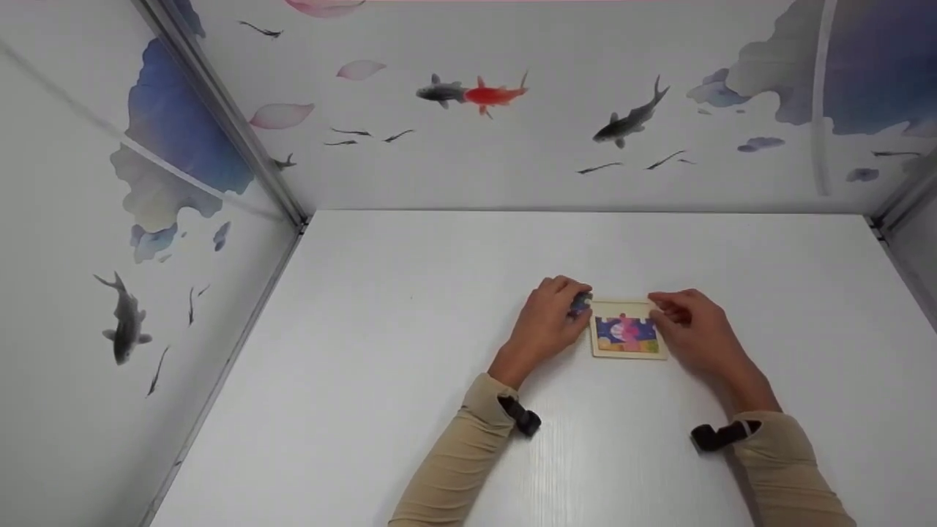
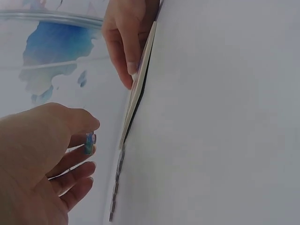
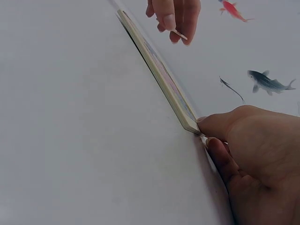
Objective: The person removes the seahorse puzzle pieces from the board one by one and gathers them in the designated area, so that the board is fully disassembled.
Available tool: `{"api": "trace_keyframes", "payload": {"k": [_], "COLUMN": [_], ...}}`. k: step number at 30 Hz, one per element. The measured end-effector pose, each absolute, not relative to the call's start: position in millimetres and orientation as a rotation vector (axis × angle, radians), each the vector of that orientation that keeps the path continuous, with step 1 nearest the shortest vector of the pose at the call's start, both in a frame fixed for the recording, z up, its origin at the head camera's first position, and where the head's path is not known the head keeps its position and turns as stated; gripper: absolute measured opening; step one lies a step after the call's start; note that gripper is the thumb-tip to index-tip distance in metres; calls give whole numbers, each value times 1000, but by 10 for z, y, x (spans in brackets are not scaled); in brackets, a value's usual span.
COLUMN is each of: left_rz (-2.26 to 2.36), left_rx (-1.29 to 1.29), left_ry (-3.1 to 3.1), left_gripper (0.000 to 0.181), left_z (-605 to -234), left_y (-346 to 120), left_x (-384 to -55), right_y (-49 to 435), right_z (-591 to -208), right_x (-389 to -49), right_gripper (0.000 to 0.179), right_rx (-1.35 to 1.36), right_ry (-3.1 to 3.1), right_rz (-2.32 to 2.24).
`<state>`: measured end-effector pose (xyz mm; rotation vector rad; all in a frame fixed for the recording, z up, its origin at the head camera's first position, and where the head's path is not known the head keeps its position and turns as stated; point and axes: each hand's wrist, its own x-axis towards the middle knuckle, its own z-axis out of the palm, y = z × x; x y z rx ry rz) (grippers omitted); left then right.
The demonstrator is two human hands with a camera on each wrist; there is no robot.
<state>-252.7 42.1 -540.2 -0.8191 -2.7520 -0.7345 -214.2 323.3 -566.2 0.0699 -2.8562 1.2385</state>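
A small wooden jigsaw tray (image 1: 629, 356) lies on the white table. Joined puzzle pieces (image 1: 627, 334) in blue, pink and orange fill its lower part, while bare wood shows along the top. My left hand (image 1: 545, 315) is at the tray's left side, pinching a blue puzzle piece (image 2: 89, 143) between thumb and fingers, above the table. In the right wrist view that piece (image 3: 179, 34) appears edge-on. My right hand (image 1: 695, 326) grips the tray's right rim near the upper corner, thumb (image 3: 213, 124) on the rim and index finger beside it.
In the left wrist view a thin strip with a notched edge (image 2: 117, 183) lies in line with the tray. White panels printed with fish (image 1: 629, 121) and petals rise behind and left of the table (image 1: 366, 329). Dark camera mounts (image 1: 521, 417) sit on both wrists.
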Motion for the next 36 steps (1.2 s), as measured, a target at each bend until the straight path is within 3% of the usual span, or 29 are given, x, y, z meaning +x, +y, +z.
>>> {"api": "trace_keyframes", "payload": {"k": [19, 36], "left_rz": [-877, -1029], "left_rx": [-587, -697], "left_ry": [-2798, -3008], "left_gripper": [29, 34], "left_z": [-5427, -5380], "left_y": [-193, -485], "left_x": [-2684, -2734], "right_y": [3225, 3210], "right_z": [-5684, -5662], "right_x": [-2152, -2136], "right_gripper": [44, 44], "right_rx": [52, 52], "right_ry": [-2847, -2852], "right_rz": [1223, 1237]}}
